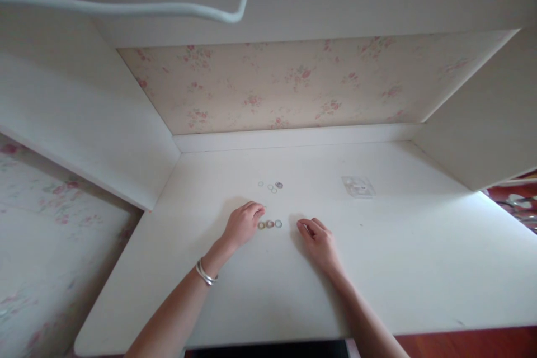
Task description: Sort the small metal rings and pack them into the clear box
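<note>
resting palm-down on the white desk, both hands. left hand lying with fingers loosely curled and close together, fingertips just touching or nearly touching the left end of a short row of three small rings; holding nothing as far as can be seen. right hand lying just to the right of that row, a small gap apart, fingers also drawn narrow and slightly bent, gripping nothing visible, though too small to be sure whether something tiny is sitting under the fingertips.

judging progress from the layout: looking partly done. three rings already sitting side by side in a neat line between the hands, brownish, reddish and pale green by the look of it. further back, toward the floral back panel, a loose cluster of more small rings still lying unsorted, some pale and one darker. seeming, then, to be moving rings from the far cluster into the near row, with roughly half left to bring forward.

lying well to the right of the cluster, a small clear plastic packet, flat and apparently emptied, though hard to tell. wearing a thin silver bangle on the left wrist. hanging across the top of the view, a white cable.
</note>
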### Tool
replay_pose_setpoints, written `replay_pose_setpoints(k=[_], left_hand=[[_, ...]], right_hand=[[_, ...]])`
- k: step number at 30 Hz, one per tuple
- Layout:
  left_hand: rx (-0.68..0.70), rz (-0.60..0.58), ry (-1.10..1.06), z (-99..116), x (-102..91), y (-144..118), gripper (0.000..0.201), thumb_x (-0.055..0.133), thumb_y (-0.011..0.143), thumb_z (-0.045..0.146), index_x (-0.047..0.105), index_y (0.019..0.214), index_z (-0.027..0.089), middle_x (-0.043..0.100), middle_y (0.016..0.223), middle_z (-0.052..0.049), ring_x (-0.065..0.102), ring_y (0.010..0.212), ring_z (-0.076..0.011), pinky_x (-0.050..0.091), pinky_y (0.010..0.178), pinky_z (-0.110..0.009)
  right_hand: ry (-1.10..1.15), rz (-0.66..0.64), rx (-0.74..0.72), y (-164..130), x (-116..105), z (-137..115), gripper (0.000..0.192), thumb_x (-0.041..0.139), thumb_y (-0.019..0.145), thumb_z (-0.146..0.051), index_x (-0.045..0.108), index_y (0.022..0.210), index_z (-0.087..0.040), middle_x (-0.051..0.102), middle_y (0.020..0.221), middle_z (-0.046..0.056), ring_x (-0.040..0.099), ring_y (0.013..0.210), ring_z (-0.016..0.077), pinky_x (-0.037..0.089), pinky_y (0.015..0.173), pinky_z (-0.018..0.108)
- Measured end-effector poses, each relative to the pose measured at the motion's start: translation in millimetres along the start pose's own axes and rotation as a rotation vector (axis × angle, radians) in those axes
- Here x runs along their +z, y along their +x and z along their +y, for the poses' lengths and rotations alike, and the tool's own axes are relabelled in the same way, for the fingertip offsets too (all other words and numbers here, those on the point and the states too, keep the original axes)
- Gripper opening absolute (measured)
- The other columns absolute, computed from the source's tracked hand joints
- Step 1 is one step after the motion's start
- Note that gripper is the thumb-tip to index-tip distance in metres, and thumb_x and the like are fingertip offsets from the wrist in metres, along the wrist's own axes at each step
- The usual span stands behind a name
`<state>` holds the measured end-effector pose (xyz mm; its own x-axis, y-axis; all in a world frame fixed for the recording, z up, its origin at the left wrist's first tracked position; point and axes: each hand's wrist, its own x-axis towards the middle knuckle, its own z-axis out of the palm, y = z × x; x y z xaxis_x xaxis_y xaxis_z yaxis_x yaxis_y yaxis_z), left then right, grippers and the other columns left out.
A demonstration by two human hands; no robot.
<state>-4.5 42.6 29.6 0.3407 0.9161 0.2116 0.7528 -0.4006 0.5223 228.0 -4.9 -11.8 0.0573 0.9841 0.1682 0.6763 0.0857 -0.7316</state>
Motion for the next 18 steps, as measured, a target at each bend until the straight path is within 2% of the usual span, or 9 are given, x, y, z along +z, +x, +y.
replay_pose_setpoints(k=[7,12,18], left_hand=[[0.067,-0.057,0.121,-5.2,4.1,-27.2,0.019,0.041,0.093,0.022,0.06,0.096,0.022,0.066,0.089,-0.001,0.062,0.078,-0.0127,0.044,0.068,-0.022],[0.123,-0.087,0.223,-5.6,7.5,-34.8,0.023,0.038,0.094,0.024,0.061,0.095,0.023,0.065,0.083,-0.001,0.061,0.07,-0.012,0.041,0.058,-0.02],[0.159,-0.065,0.276,-9.9,13.0,-39.7,0.024,0.038,0.094,0.022,0.061,0.095,0.023,0.065,0.08,-0.001,0.06,0.066,-0.0119,0.04,0.055,-0.02]], right_hand=[[-0.038,0.003,-0.004,-0.5,0.9,-1.3,0.036,0.04,0.09,-0.046,0.068,0.087,-0.023,0.054,0.069,0.0,0.05,0.058,0.0115,0.037,0.059,0.022],[-0.053,0.001,-0.011,-0.5,1.7,-1.0,0.036,0.04,0.09,-0.046,0.068,0.087,-0.023,0.056,0.069,0.001,0.051,0.058,0.0117,0.037,0.059,0.022],[-0.069,-0.009,-0.015,-1.2,1.6,-0.7,0.036,0.04,0.09,-0.046,0.068,0.087,-0.023,0.055,0.068,0.0,0.051,0.058,0.0115,0.037,0.059,0.022]])
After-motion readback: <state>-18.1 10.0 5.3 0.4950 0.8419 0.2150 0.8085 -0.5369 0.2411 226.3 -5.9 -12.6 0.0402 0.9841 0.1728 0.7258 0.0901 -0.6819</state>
